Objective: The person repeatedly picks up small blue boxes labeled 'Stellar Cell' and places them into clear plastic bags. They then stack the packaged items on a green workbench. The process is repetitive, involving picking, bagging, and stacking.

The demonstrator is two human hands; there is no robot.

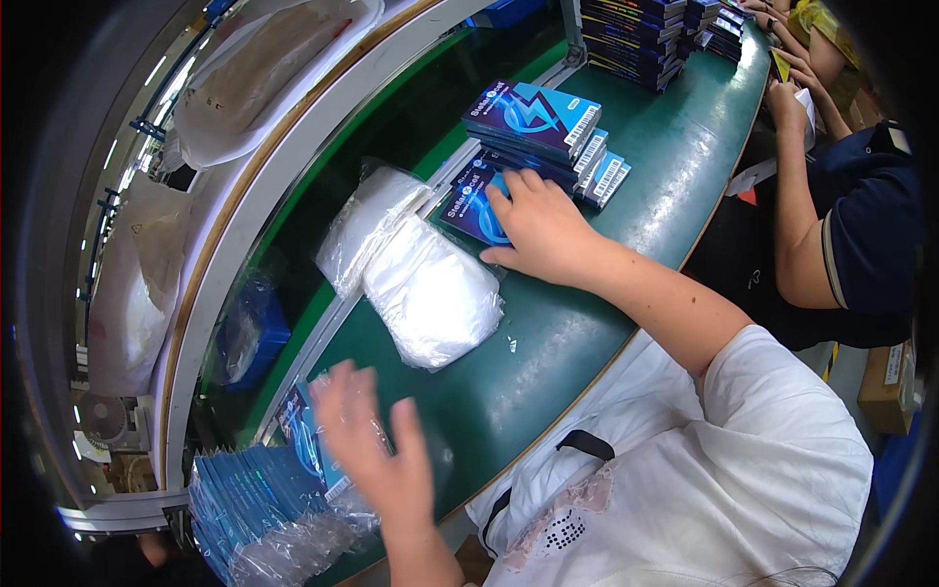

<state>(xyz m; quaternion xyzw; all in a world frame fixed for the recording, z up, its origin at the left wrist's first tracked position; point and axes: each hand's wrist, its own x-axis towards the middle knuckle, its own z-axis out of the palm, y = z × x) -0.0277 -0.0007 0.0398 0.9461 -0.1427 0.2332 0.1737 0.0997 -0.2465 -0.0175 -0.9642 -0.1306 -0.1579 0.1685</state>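
Observation:
My right hand (546, 227) lies over the right end of a flat blue-and-purple box (471, 209), its fingers and thumb gripping it. That box rests beside a short stack of similar boxes (533, 115). Lower left, my left hand (370, 445) is blurred by motion, with fingers spread and nothing seen in them. Under and beside it are several boxes in clear plastic sleeves (259, 489), standing in a leaning row; one sleeved box (305, 430) lies tilted at the row's end. Between my hands sits a pile of clear plastic bags (430, 293).
The green worktable (577, 333) curves past me. Taller stacks of dark boxes (634, 44) stand at its far end. Along the left runs a metal rail (217, 235), with a blue bin (256, 338) below it. A co-worker's arm (797, 210) is at the right.

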